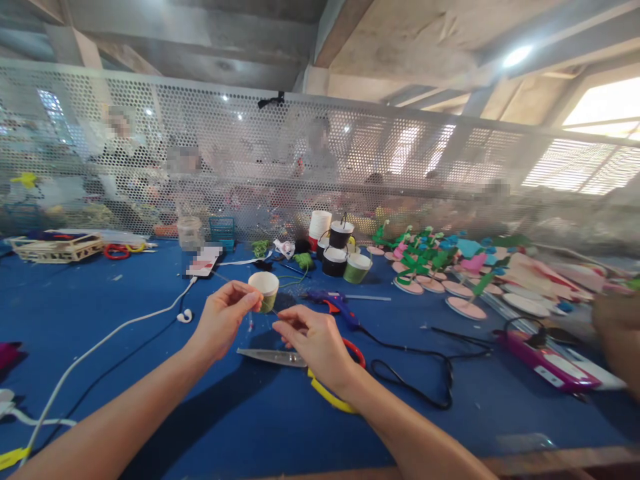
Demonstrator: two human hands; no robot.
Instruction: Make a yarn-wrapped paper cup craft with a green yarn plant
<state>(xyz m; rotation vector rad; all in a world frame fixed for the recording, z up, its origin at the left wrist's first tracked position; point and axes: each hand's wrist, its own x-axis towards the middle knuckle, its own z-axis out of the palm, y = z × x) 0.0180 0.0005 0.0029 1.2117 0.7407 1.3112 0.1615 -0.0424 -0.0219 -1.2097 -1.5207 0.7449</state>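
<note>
A small paper cup (267, 303) with a green outside and a white inside is at the fingertips of my left hand (225, 317), which pinches it at its left side. My right hand (315, 340) is closed in a pinch just right of the cup's base, on what looks like a thin dark strand (275, 312). Its lower fingers are curled and partly hidden. Below my right hand lie large scissors (273, 357) with red and yellow handles, blades pointing left. A blue glue gun (333, 303) rests behind that hand.
Black and green cups with handles (335, 261) stand behind, near stacked white cups (320, 223). Several green craft plants on pink discs (466, 308) fill the right. A phone (206, 261) with a white cable, a purple power strip (547, 363) and a cream basket (57, 248) lie around. Another person's arm (617, 333) shows at right.
</note>
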